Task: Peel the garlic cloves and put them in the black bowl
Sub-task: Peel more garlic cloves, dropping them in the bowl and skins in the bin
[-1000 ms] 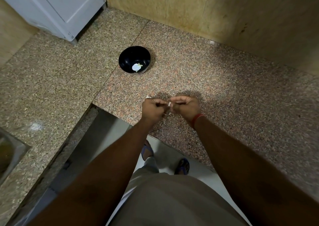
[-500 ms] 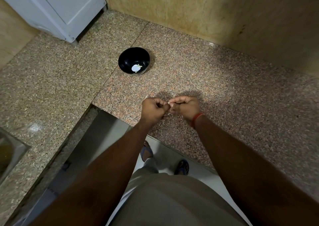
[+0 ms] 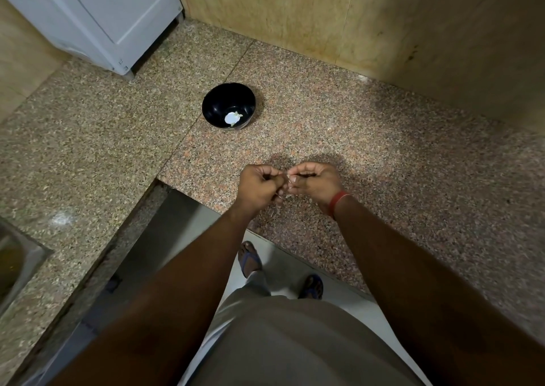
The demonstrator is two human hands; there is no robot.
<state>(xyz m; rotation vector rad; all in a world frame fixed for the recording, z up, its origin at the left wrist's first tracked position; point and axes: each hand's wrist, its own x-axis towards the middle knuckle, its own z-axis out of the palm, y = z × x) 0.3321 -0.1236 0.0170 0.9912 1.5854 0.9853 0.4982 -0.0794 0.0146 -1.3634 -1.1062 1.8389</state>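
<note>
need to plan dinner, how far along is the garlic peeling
Done: pale peeled garlic already lies in the black bowl. In hand: the left hand and right hand pinch something small between them, mostly hidden. Left: dropping it in the bowl; no other cloves are visible.

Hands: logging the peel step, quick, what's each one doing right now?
Left hand: fingers curled, pinching the garlic clove.
Right hand: fingers curled, pinching the same clove from the other side; the clove is mostly hidden.
</note>
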